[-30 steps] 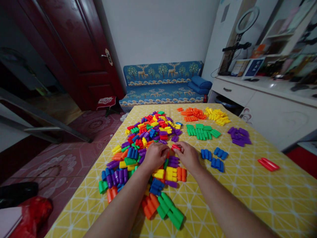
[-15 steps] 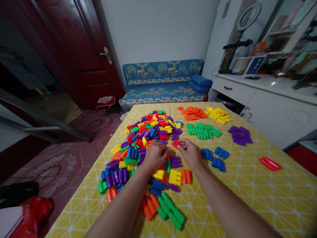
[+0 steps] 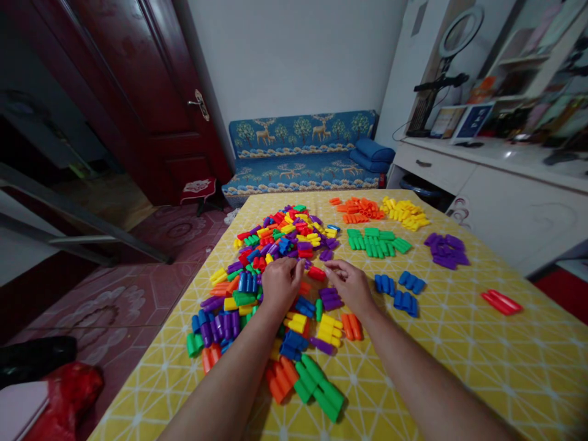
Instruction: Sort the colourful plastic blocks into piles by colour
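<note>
The left hand, fingers curled in and knuckles up, rests over the right edge of a loose heap of mixed-colour, tube-shaped plastic pieces; its undersides are hidden, so whether anything is clamped there I cannot tell. The right hand reaches in from the other side, thumb and forefinger drawn near each other at one end of a small red, glossy plastic piece — the contact is too small to read, so a firm pinch cannot be confirmed. That red piece lies between the two hands, with a purple row of joined plastic tubes just below it and a blue plastic tube piece near the left hand. Handling it well would mean gripping across its smooth sides rather than at the very tip, since round plastic may roll, and lifting straight up so neighbours are not dragged. The left hand should press lightly — the heap looks loose — and leave the right fingers room on the yellow, white-lined tablecloth.
</note>
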`<state>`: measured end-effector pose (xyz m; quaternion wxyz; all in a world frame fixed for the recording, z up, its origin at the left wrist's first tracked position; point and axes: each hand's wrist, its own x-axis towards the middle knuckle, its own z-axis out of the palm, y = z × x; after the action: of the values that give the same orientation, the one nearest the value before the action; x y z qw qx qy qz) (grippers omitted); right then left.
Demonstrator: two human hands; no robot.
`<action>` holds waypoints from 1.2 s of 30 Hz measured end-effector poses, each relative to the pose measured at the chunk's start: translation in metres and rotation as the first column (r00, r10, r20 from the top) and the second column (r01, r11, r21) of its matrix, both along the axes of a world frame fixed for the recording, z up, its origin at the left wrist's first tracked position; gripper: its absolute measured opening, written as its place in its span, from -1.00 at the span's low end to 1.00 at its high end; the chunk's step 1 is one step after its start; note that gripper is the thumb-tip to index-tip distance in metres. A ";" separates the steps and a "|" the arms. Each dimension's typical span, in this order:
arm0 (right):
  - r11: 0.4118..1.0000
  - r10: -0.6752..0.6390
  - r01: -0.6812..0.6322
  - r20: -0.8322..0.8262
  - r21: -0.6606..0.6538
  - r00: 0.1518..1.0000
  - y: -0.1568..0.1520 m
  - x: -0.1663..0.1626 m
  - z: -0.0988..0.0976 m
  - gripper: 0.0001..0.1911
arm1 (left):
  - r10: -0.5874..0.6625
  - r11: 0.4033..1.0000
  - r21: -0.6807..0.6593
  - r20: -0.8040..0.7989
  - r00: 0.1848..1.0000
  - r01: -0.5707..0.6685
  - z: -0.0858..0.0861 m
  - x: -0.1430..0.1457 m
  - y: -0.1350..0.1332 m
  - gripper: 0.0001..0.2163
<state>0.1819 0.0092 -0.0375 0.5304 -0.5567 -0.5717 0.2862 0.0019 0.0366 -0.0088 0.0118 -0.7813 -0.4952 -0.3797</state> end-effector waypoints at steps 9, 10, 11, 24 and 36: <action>0.985 0.037 0.063 0.557 -0.160 0.830 -0.048 0.034 0.034 -0.72 | 0.047 0.999 -0.019 0.082 0.996 -0.046 -0.002 -0.002 0.001 -0.56; 0.981 0.049 0.073 0.594 -0.180 0.803 -0.054 0.037 0.037 -0.74 | 0.037 0.999 -0.025 0.087 0.995 -0.035 -0.002 -0.001 0.000 -0.56; 0.979 0.051 0.081 0.608 -0.187 0.792 -0.057 0.038 0.039 -0.75 | 0.027 0.999 -0.034 0.092 0.995 -0.024 -0.002 -0.001 0.000 -0.57; 0.984 0.180 -0.111 0.742 -0.142 0.646 -0.008 -0.013 0.029 -0.73 | 0.028 0.993 -0.112 0.038 0.999 -0.024 0.001 0.001 -0.002 -0.57; 0.974 -0.067 0.183 0.606 -0.132 0.793 0.008 -0.021 0.035 -0.95 | 0.003 0.994 -0.112 0.050 0.999 0.003 0.001 -0.001 -0.003 -0.58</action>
<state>0.1606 0.0169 -0.0025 0.2876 -0.7015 -0.6424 0.1118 0.0012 0.0331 -0.0076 -0.0444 -0.7708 -0.5160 -0.3709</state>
